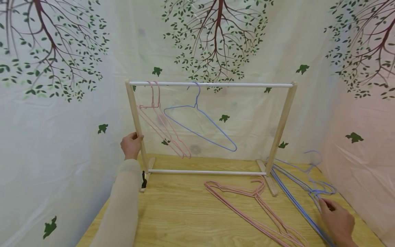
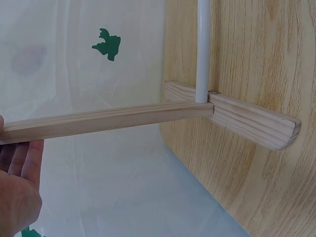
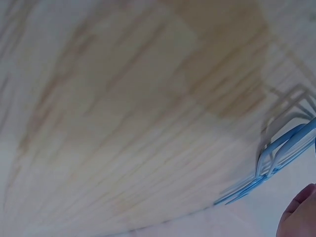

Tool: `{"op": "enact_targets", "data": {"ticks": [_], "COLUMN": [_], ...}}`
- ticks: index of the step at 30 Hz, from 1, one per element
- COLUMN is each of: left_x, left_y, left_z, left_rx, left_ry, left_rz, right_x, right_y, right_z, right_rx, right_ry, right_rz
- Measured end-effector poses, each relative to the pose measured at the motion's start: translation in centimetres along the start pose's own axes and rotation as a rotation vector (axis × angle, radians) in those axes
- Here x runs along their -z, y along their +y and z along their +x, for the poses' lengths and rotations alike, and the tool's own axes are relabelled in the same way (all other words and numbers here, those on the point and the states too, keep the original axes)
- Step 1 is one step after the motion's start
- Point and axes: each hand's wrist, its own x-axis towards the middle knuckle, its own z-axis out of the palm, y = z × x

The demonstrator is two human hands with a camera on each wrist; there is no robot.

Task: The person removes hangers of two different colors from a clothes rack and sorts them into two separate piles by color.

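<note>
My left hand [image 1: 131,145] grips the left wooden post [image 2: 98,121] of a small hanger rack, its fingers against the post. Two pink hangers [image 1: 159,118] and one blue hanger [image 1: 213,120] hang from the rack's white top rail [image 1: 240,85]. At the right, my right hand [image 1: 337,219] pinches the arm of a blue hanger [image 1: 309,175], whose hook rises above the blue hangers [image 1: 296,202] lying on the table. In the right wrist view, my right hand [image 3: 300,212] shows only partly at the edge, beside the blue hangers [image 3: 276,155].
Several pink hangers [image 1: 243,214] lie stacked on the wooden table [image 1: 176,212] in front of the rack. A white lower rail [image 1: 206,172] joins the rack's feet. A black item [image 1: 144,179] is at the left foot. Printed curtains [image 1: 197,41] surround the table.
</note>
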Motion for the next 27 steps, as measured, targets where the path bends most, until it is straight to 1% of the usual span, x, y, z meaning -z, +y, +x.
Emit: {"op": "enact_targets", "data": {"ticks": [4,6,10,13,16,21,25,27], "left_x": [0.0,0.0,-0.1,-0.1,0.0,0.3,0.5,0.6], "left_y": [0.0,0.0,-0.1,0.0,0.0,0.1,0.3,0.4], "left_z": [0.0,0.0,-0.1,-0.2,-0.4,-0.7,-1.1,-1.2], "left_rx": [-0.009,-0.010,-0.005,-0.003,-0.001,0.007,0.001,-0.001], "left_ry": [0.006,0.010,0.013,0.014,0.014,0.011,0.013,0.016], "left_rz": [-0.003,-0.002,0.004,0.006,0.003,-0.004,0.005,0.008], "right_x": [0.3,0.4,0.6,0.6,0.5,0.0,-0.2,-0.3], "right_y": [0.4,0.5,0.5,0.3,-0.1,-1.2,-3.0,-4.0], "right_z": [0.4,0.5,0.6,0.6,0.8,1.2,1.4,1.6], "right_rx": [-0.003,-0.019,-0.068,-0.080,-0.045,0.064,0.104,0.101], "right_ry": [-0.041,-0.033,0.011,0.030,0.069,0.193,0.208,0.190], "right_rz": [-0.027,-0.025,0.016,0.050,0.063,0.118,0.192,0.214]}}
